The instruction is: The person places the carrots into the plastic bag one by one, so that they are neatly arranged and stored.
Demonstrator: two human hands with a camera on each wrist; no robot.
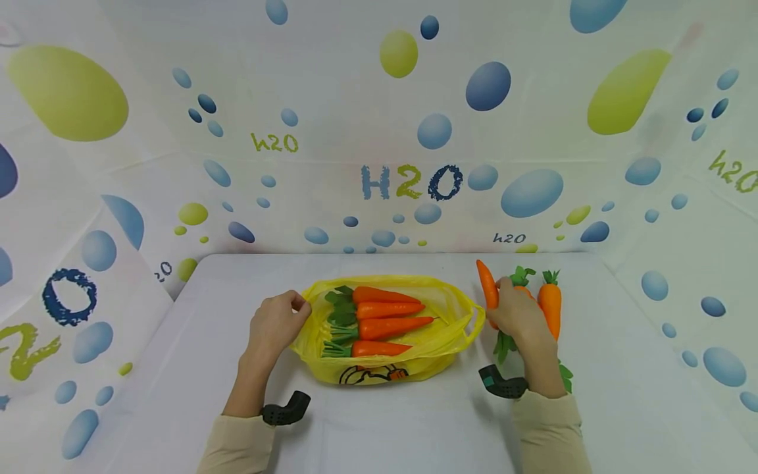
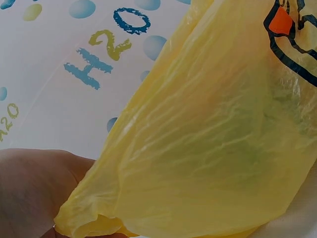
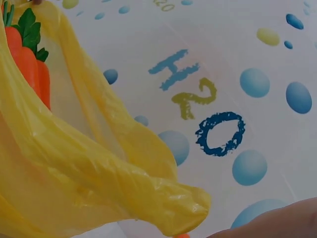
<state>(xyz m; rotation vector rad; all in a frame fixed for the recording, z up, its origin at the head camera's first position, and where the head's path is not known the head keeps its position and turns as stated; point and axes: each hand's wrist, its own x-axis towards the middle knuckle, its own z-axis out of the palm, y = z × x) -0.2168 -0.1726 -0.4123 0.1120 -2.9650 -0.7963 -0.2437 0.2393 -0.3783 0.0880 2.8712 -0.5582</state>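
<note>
- Grips a carrot [image 1: 487, 283] in the curled right hand [image 1: 516, 316], tip up, just right of the bag [image 1: 426, 370].
- Pinches the bag's left rim with the left hand [image 1: 274, 324].
- Probably light, stiff and smooth as a carrot — best grasped round the thick part, clear of the leaves.
- Seemingly thin, limp and easy to tear as a bag — best taken by a broad fold.
- See four carrots [image 1: 392, 326] side by side inside, leaves leftward.
- Find loose carrots [image 1: 551, 304] on the table [image 1: 367, 434], partly hidden; cannot count.
</note>
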